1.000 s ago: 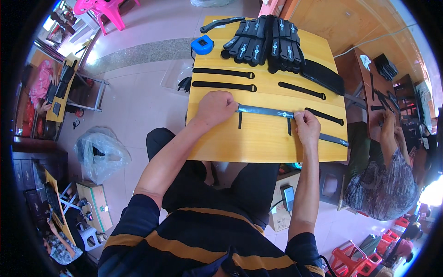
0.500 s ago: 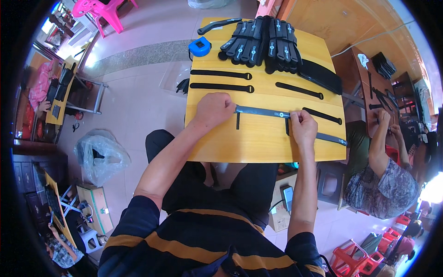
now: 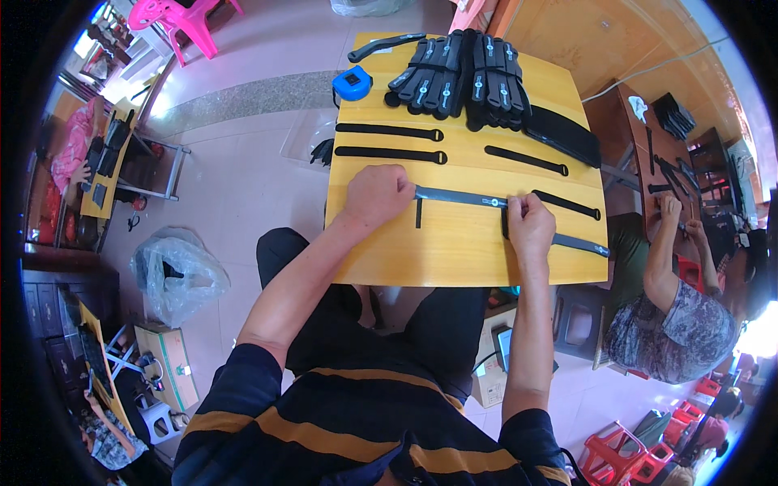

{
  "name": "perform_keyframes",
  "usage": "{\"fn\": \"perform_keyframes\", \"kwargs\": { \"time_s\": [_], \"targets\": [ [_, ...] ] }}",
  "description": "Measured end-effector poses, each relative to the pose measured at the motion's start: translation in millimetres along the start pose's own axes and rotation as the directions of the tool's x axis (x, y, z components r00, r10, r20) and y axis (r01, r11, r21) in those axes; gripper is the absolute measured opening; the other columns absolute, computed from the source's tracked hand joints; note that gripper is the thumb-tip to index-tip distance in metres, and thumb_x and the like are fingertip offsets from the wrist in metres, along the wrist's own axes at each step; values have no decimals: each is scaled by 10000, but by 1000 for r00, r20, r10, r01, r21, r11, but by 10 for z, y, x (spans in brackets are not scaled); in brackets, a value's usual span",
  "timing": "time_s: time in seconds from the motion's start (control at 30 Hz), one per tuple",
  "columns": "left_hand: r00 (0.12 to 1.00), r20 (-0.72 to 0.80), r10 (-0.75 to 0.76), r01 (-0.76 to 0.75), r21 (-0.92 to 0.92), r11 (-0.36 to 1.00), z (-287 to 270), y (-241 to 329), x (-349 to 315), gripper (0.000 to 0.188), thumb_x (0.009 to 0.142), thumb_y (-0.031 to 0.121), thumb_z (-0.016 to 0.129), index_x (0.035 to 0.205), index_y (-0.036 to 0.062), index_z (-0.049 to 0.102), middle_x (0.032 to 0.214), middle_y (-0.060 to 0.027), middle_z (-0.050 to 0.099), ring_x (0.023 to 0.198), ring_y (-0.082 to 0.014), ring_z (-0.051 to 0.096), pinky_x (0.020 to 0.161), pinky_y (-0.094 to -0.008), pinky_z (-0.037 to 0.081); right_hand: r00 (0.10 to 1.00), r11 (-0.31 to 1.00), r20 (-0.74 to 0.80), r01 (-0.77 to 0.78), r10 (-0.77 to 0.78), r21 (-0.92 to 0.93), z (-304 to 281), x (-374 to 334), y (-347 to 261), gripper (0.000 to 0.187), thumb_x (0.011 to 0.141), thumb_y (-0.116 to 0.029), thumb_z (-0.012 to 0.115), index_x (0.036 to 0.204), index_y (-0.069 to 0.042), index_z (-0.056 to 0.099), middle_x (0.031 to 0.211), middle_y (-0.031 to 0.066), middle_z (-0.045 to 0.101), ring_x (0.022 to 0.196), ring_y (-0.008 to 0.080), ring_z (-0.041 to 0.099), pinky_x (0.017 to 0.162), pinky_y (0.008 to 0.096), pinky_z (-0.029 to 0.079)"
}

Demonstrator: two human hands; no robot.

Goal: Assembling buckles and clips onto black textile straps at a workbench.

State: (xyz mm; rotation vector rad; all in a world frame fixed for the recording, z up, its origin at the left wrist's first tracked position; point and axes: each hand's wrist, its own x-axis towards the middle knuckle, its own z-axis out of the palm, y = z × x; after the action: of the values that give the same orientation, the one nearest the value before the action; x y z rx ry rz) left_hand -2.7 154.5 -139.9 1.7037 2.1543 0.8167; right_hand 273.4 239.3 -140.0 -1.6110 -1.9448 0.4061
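Note:
A dark grey strap (image 3: 460, 197) with a small white print is stretched between my two hands, low over the yellow table (image 3: 389, 263). My left hand (image 3: 378, 194) is closed on its left end. Farther along, my right hand (image 3: 531, 225) pinches the strap, and its tail runs out to the table's right edge. A narrow dark strip (image 3: 418, 214) lies by my left hand; another dark piece shows beside my right fingers. Beyond my hands lie black looped straps (image 3: 389, 131), two at left and two at right, one of these (image 3: 571, 206) partly behind my right hand.
At the table's far side sit bundled grey straps (image 3: 442, 77), a wide black band (image 3: 563, 135), a blue tape measure (image 3: 352, 83) and a single curved strap (image 3: 386, 46). To the right, a co-worker (image 3: 677, 324) handles straps at a brown table (image 3: 640, 146). A plastic bag (image 3: 180, 271) lies on the floor.
My right hand has shifted very slightly left along with the strap. My left hand stays almost where it was, still closed on the strap's end.

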Motion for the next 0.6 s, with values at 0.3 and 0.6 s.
{"fn": "perform_keyframes", "kwargs": {
  "time_s": [0.3,0.6],
  "targets": [
    [1000,-10,9,-8,91,996,-21,39,-17,240,835,285,696,712,80,678,681,-137,675,664,-349,679,616,-461,541,997,993,-12,70,-71,-97,16,-11,-25,249,911,-250,703,822,-22,655,754,206,683,715,422,675,660,496,538],
    [999,33,36,-41,190,981,-113,61,-114,250,880,298,642,770,88,720,761,-154,700,744,-365,689,687,-498,546,995,979,-31,83,-90,-189,32,-51,-81,236,910,-255,698,839,-35,650,783,206,691,735,423,683,658,515,538]
  ]
}}
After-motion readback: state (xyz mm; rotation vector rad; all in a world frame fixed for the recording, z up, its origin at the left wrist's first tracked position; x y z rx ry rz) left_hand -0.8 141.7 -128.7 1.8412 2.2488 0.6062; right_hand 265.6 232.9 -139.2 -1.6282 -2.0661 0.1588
